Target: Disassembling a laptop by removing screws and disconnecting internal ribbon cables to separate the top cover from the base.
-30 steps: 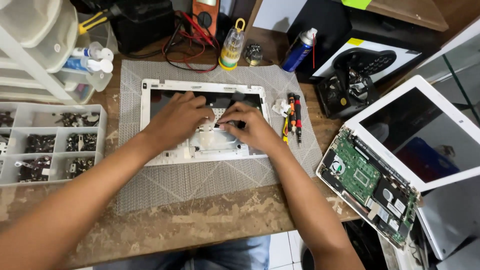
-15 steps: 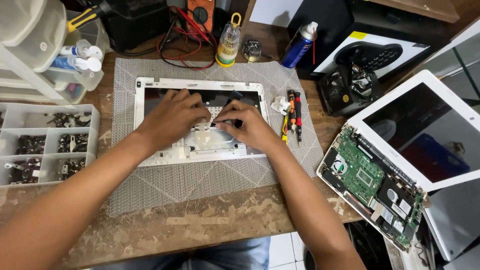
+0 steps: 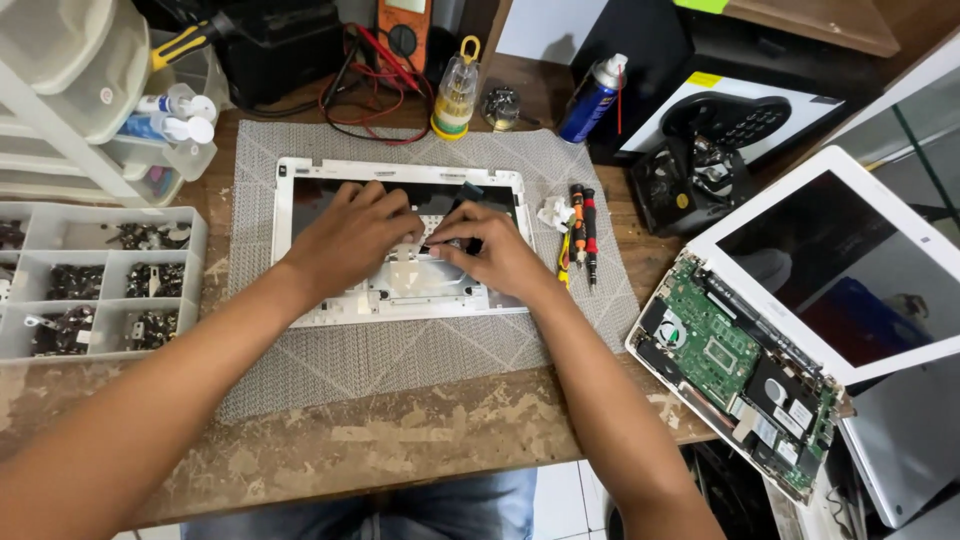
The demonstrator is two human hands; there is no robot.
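A white laptop cover [image 3: 300, 250] lies face down on a grey woven mat [image 3: 400, 360] in the middle of the wooden table. My left hand [image 3: 350, 235] rests flat on its centre, fingers bent toward the middle. Close beside it, my right hand [image 3: 495, 255] grips a slim black screwdriver [image 3: 465, 192], with the tip pointing down at the cover's inner plate between my two hands. The spot under the fingertips is hidden.
A compartment tray of small metal parts [image 3: 100, 280] sits at the left below plastic drawers [image 3: 60, 90]. Orange and red screwdrivers [image 3: 583, 225] lie right of the cover. An opened white laptop with a green circuit board [image 3: 720, 350] overhangs the right. At the back stand a spray can [image 3: 592, 100], a bottle [image 3: 455, 100] and a multimeter [image 3: 405, 30].
Both hands stay on the cover with only slight finger movement. The view has shifted a little.
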